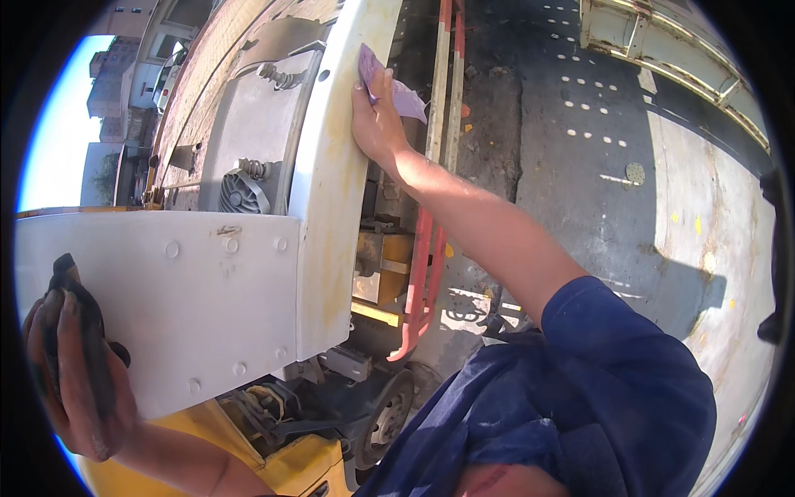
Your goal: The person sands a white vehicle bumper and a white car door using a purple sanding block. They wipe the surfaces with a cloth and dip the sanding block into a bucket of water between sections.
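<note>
At the upper middle, my right hand (379,116) presses a thin purple sheet of sandpaper (409,101) to the face of a long white beam (319,207). Its fingers are closed over the sheet, which sticks out on the right side. Yellowish patches show through the beam's paint. A white panel (207,290) with round bolt heads joins the beam on the left. My left hand (87,377) is at the panel's left end, fingers bent around a black thing (65,265) whose kind I cannot make out. Dark smudges mark those fingers.
Right of the beam runs a red and white rail (426,273). Below lie a yellow vehicle body (306,464) and a wheel (387,422). Bolts with springs (277,77) stand on a grey plate left of the beam. A pale metal frame (662,50) crosses the upper right.
</note>
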Available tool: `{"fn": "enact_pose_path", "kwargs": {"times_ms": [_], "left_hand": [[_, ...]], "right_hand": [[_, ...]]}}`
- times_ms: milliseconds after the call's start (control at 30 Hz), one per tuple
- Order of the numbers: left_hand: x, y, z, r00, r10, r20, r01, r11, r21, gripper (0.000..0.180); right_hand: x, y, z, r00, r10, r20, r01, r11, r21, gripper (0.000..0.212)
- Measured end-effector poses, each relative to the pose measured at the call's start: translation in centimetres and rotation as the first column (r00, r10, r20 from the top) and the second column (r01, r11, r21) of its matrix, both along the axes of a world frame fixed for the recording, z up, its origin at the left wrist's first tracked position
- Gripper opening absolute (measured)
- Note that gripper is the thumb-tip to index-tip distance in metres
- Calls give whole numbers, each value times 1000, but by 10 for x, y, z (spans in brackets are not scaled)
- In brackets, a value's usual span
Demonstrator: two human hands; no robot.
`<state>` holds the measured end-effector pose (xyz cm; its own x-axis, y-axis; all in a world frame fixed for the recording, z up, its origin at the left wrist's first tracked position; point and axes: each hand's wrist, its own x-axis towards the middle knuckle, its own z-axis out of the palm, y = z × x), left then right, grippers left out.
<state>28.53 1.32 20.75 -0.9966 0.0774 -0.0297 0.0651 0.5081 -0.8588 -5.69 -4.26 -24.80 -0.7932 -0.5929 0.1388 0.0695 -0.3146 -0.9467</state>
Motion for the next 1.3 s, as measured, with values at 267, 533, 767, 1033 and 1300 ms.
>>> {"fn": "enact_pose_path", "kwargs": {"times_ms": [267, 533, 767, 1033, 1300], "left_hand": [[14, 8, 10, 997, 66, 41, -63, 995, -74, 36], [16, 10, 7, 999, 34, -24, -37, 992, -120, 32], [-8, 26, -9, 998, -18, -65, 12, 996, -90, 32], [-15, 34, -19, 997, 20, -74, -27, 994, -102, 32], [-27, 45, -26, 994, 55, -99, -69, 987, -144, 31]], "right_hand": [[110, 42, -36, 984, 21, -175, -36, 996, -87, 81], [86, 21, -27, 979, -7, -205, -2, 999, -43, 79], [0, -26, -12, 987, -54, -151, 56, 998, 8, 78], [43, -16, -14, 883, -192, -429, 140, 979, -149, 77], [-161, -99, -9, 936, -165, -311, 155, 986, -56, 79]]}}
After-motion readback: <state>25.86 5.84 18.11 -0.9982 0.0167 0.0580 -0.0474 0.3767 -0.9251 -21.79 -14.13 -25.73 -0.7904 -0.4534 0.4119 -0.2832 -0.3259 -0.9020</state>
